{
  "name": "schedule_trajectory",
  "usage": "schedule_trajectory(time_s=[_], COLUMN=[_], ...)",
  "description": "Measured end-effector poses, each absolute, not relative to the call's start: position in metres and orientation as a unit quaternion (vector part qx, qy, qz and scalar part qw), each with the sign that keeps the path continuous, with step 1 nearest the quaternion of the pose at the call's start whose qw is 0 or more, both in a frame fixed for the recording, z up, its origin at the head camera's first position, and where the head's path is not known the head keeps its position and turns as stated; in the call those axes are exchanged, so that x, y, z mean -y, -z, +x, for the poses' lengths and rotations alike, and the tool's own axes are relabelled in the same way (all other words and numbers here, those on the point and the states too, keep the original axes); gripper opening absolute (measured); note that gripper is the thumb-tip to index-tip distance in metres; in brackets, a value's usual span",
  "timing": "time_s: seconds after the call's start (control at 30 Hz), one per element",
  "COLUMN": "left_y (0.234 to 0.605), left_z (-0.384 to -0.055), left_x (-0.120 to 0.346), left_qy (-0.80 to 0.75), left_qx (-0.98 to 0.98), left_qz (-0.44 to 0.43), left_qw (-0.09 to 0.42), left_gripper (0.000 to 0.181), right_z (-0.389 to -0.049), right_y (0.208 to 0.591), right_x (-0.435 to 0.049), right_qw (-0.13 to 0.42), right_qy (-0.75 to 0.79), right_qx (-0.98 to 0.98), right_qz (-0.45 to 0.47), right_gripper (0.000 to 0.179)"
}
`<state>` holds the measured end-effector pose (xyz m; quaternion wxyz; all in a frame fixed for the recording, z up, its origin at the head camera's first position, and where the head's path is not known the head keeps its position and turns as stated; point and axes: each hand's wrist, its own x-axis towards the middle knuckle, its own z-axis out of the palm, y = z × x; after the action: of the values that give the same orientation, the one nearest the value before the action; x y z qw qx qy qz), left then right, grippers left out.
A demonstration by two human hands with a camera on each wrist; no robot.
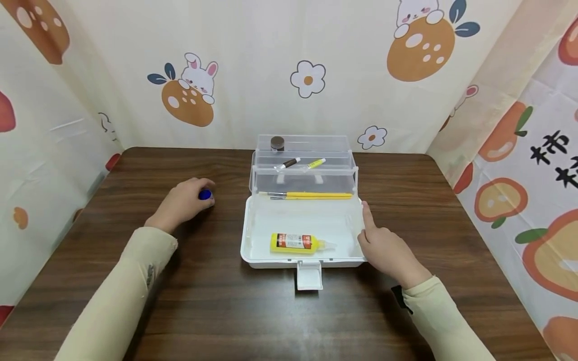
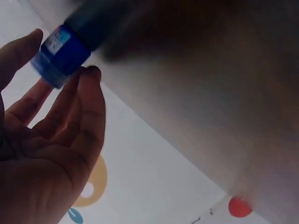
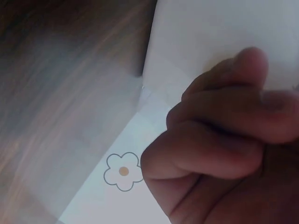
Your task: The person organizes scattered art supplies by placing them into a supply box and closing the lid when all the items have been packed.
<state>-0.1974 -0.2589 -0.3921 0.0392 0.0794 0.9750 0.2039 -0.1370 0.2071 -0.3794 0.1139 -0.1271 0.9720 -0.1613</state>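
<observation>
My left hand (image 1: 182, 203) grips a small blue paint jar (image 1: 205, 194) at the left of the table, beside the storage box. In the left wrist view, the thumb and fingers lie on either side of the jar (image 2: 65, 51), which has a pale label. At the box's right side, my right hand (image 1: 386, 250) holds the rim, index finger stretched along it. The right wrist view shows the other fingers (image 3: 205, 144) curled by the white wall. The white storage box (image 1: 309, 218) stands open with a yellow bottle (image 1: 293, 242) lying inside.
Yellow-handled paintbrushes (image 1: 318, 195) lie near the back of the box. Raised clear trays (image 1: 304, 178) behind hold a dark paint tube (image 1: 290, 163), a yellow paint tube (image 1: 316, 163) and a dark-lidded jar (image 1: 277, 143). A latch flap (image 1: 309, 277) hangs in front. Patterned curtains (image 1: 253, 75) surround the wooden table (image 1: 217, 311).
</observation>
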Motion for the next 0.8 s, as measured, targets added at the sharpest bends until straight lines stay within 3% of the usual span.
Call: schedule_trajectory(time_s=[0.27, 0.5, 0.8], left_y=[0.388, 0.364, 0.314], left_z=[-0.200, -0.196, -0.202], left_x=[0.254, 0.244, 0.212], left_qy=[-0.219, -0.241, -0.244], left_qx=[-0.974, -0.967, -0.962], left_qz=[0.060, 0.070, 0.107], left_qw=[0.023, -0.036, -0.068], left_gripper=[0.031, 0.032, 0.037], right_z=[-0.138, -0.137, -0.138], right_y=[0.384, 0.383, 0.384], right_x=[-0.206, -0.208, -0.211], right_qw=[0.124, 0.109, 0.105], right_qy=[0.176, 0.184, 0.194], right_qx=[-0.971, -0.970, -0.968], right_qz=[-0.106, -0.116, -0.120], right_gripper=[0.062, 0.043, 0.045])
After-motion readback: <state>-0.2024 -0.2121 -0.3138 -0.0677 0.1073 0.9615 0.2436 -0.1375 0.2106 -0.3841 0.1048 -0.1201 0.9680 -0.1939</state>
